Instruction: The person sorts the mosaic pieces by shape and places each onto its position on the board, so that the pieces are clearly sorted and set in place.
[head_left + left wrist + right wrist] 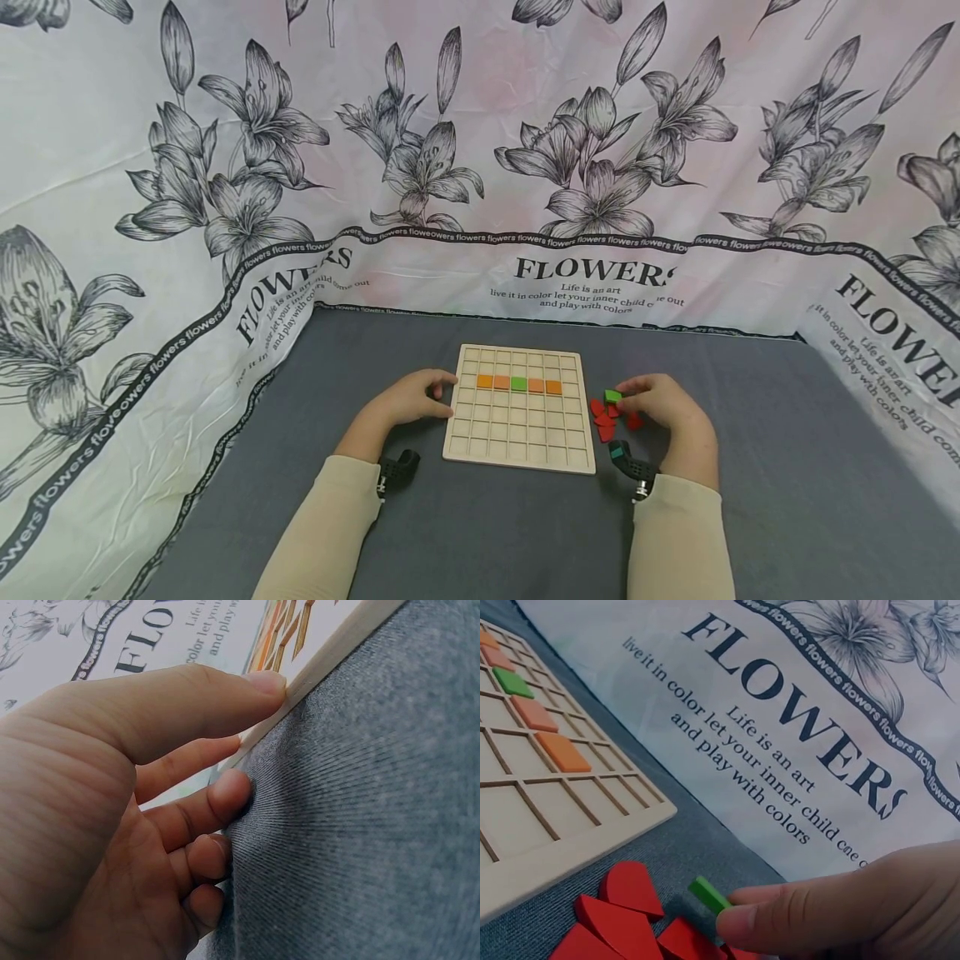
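A wooden grid board (517, 450) lies on the grey cloth, with one row of orange, salmon and green square tiles (564, 752) in its cells. At the board's left edge is my left hand (408, 398). Its thumb (210, 701) and index finger touch the board's side, while the other fingers bend loosely by the cloth. Beyond the board's right edge, my right hand (667, 404) pinches a green square tile (709, 895) between thumb and finger. That tile is held above several red pieces (604, 423), some with a rounded end, which lie in a loose pile.
Grey cloth (480, 533) covers the surface around the board. A white floral curtain (465, 275) with printed words rises along the back and both sides. Black wrist devices (401, 468) sit at both cuffs.
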Motion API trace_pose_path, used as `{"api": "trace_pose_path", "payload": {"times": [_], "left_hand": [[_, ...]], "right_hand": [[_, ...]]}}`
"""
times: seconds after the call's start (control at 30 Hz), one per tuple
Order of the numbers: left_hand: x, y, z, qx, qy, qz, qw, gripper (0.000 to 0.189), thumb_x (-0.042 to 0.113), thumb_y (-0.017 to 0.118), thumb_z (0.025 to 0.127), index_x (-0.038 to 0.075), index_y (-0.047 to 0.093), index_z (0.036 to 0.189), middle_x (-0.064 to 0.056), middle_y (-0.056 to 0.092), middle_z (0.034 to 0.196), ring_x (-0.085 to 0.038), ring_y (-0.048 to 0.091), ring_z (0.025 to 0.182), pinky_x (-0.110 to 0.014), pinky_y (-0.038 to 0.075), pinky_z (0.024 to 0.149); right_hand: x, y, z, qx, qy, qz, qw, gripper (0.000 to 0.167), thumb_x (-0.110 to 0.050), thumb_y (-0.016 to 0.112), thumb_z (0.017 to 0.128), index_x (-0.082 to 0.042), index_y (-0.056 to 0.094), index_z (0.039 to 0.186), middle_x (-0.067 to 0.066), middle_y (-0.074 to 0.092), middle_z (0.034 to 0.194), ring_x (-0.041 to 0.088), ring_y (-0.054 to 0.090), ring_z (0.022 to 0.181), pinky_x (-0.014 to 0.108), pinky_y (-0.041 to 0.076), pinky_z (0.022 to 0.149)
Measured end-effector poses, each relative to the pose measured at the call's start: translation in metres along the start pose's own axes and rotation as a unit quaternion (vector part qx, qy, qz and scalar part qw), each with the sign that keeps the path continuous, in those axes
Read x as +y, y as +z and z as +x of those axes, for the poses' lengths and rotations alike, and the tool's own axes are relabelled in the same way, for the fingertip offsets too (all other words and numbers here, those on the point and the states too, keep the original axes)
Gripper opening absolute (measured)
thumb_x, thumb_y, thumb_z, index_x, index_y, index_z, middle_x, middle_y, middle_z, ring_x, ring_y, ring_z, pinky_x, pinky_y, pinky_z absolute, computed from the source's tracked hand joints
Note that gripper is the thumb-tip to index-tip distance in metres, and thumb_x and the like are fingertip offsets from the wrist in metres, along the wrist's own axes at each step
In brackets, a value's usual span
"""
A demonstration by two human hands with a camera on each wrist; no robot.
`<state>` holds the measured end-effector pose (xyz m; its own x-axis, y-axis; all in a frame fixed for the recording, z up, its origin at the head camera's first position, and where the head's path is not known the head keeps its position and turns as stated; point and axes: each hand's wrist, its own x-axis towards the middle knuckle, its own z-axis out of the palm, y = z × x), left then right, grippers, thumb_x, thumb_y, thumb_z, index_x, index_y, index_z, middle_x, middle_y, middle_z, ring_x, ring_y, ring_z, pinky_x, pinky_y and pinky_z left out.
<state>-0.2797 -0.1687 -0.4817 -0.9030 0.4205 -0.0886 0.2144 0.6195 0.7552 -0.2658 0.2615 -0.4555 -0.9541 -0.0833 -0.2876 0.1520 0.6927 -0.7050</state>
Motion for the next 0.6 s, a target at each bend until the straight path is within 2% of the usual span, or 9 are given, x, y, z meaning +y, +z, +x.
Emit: {"api": "trace_pose_path", "payload": {"times": [0.07,0.13,0.2,0.3,0.43,0.6], "left_hand": [[-0.001,0.000,0.001,-0.001,0.002,-0.001,1.0000,0.058,0.014,0.085,0.086,0.006,0.062,0.139,-0.006,0.051,0.090,-0.019,0.047,0.077,-0.035,0.039,0.070],[-0.002,0.000,0.001,-0.002,0.004,-0.001,1.0000,0.058,0.015,0.084,0.086,0.006,0.062,0.139,-0.006,0.051,0.090,-0.019,0.047,0.077,-0.035,0.039,0.070],[-0.003,0.000,0.002,-0.003,0.005,-0.001,1.0000,0.058,0.015,0.084,0.086,0.006,0.062,0.139,-0.006,0.051,0.090,-0.019,0.047,0.077,-0.035,0.039,0.070],[-0.004,0.000,0.002,-0.001,0.004,-0.002,1.0000,0.058,0.016,0.084,0.086,0.007,0.062,0.139,-0.006,0.051,0.091,-0.019,0.047,0.078,-0.035,0.039,0.070],[-0.003,0.000,0.001,-0.001,0.001,-0.004,1.0000,0.058,0.016,0.084,0.086,0.007,0.062,0.139,-0.006,0.051,0.091,-0.019,0.047,0.078,-0.035,0.039,0.070],[-0.004,0.001,0.002,-0.003,-0.003,-0.004,1.0000,0.058,0.016,0.084,0.086,0.008,0.062,0.140,-0.006,0.051,0.092,-0.019,0.047,0.078,-0.034,0.039,0.069]], "right_hand": [[-0.003,-0.001,-0.002,0.010,-0.012,0.000,0.9999,0.044,-0.017,0.071,0.095,0.003,0.064,0.133,0.025,0.058,0.128,0.039,0.050,0.114,0.060,0.042,0.099],[-0.005,-0.001,-0.002,0.021,-0.025,-0.001,0.9995,0.044,-0.018,0.070,0.096,0.003,0.063,0.134,0.023,0.058,0.119,0.037,0.051,0.106,0.054,0.045,0.090],[-0.008,0.000,-0.001,0.031,-0.037,0.002,0.9988,0.044,-0.018,0.069,0.097,0.002,0.063,0.135,0.019,0.057,0.109,0.033,0.051,0.098,0.047,0.045,0.082],[-0.011,0.002,0.002,0.043,-0.052,0.005,0.9977,0.043,-0.018,0.069,0.097,0.001,0.063,0.136,0.015,0.053,0.103,0.029,0.050,0.091,0.040,0.044,0.074],[-0.016,0.006,0.007,0.054,-0.067,0.003,0.9963,0.042,-0.019,0.071,0.097,-0.002,0.065,0.134,0.014,0.053,0.108,0.028,0.050,0.091,0.038,0.045,0.072],[-0.022,0.014,0.015,0.048,-0.088,-0.003,0.9949,0.040,-0.019,0.073,0.096,-0.003,0.067,0.132,0.012,0.054,0.102,0.027,0.050,0.085,0.038,0.044,0.068]]}}
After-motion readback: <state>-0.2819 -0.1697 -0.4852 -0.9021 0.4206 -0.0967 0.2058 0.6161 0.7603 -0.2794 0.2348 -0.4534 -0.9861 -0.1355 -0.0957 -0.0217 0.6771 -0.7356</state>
